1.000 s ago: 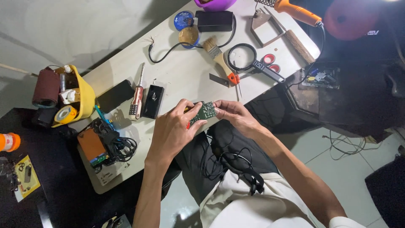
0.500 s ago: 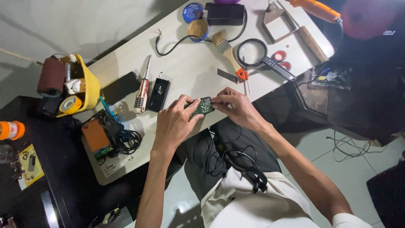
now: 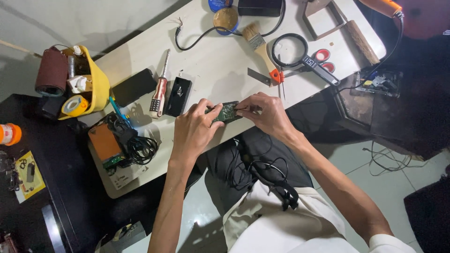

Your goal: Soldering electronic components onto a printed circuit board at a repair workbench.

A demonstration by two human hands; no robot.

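We are gripping the small green circuit board (image 3: pixel 227 111) between left hand (image 3: pixel 194 131) and right hand (image 3: pixel 265 115), holding it just above the counter (image 3: pixel 211 61) edge, near the screwdriver (image 3: pixel 159 91), so both sides remain accessible for inspection.

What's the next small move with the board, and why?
Probably set the board flat on the table. Both hands, left and right, pinch it in the air at the table's edge over the lap, so neither is free to take the screwdriver.
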